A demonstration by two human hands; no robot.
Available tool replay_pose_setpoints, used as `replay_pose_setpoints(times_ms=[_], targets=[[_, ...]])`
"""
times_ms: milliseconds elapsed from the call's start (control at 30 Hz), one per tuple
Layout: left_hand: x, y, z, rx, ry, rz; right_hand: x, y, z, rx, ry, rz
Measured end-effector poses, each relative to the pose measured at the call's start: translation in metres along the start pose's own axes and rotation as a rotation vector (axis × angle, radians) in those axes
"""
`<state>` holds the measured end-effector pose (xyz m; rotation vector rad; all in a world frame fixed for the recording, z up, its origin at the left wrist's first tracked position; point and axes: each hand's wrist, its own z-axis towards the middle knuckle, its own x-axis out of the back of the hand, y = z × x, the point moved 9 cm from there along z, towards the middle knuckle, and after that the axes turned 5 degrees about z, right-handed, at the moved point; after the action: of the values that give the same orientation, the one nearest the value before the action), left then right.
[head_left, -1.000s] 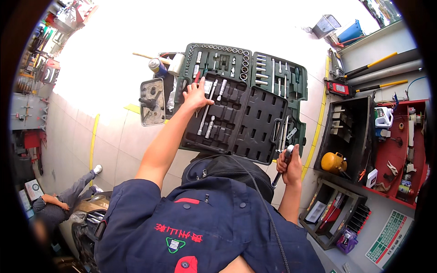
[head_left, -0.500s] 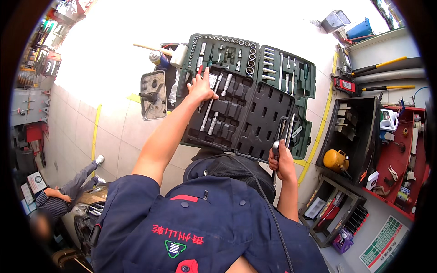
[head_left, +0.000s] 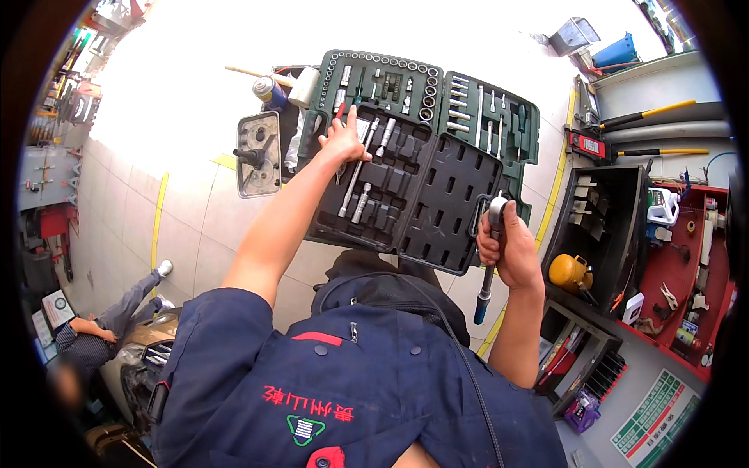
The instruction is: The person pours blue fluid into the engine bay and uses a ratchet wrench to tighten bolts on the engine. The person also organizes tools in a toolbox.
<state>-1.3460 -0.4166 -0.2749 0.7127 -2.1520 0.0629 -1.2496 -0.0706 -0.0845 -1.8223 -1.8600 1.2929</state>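
A dark green tool case (head_left: pixel 534 117) lies open before me, with sockets (head_left: pixel 428 101) lined up along its far edge. A folded-over black panel (head_left: pixel 452 207) with moulded slots covers its near part. My left hand (head_left: pixel 342 143) is over the panel's far left, fingers spread, thumb at a long chrome extension bar (head_left: pixel 353 183); whether it touches is unclear. Shorter chrome bars (head_left: pixel 361 204) rest in the slots nearby. In my right hand (head_left: pixel 515 249), beside the case's near right corner, is a ratchet wrench (head_left: pixel 484 290), round head up, dark handle end pointing down.
Left of the case are a metal pan (head_left: pixel 258 183) and a spray can (head_left: pixel 268 90). On the right stand a black bin (head_left: pixel 633 226) holding a yellow round object, a red tray (head_left: pixel 663 324) of tools, and a dark rack (head_left: pixel 581 390). Someone sits at far left.
My right hand has lifted the ratchet wrench up and right from the case's corner, so its handle now shows. My left hand has shifted slightly farther away, still at the panel.
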Motion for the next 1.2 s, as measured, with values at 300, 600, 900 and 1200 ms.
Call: replay_pose_setpoints(times_ms=[300, 600, 900, 1200], targets=[[-0.006, -0.023, -0.022, -0.083, 0.175, -0.102, 0.006, 0.072, 0.032, 0.189, 0.189, 0.019], [-0.055, -0.058, -0.098, -0.002, 0.163, -0.274, 0.025, 0.165, 0.074, -0.215, 0.187, 0.021], [-0.052, -0.059, -0.074, -0.009, 0.024, -0.309, 0.004, 0.171, 0.104, -0.227, 0.085, -0.019], [-0.042, -0.065, -0.074, 0.024, 0.030, -0.291, -0.009, 0.164, 0.137, -0.126, 0.106, -0.046]])
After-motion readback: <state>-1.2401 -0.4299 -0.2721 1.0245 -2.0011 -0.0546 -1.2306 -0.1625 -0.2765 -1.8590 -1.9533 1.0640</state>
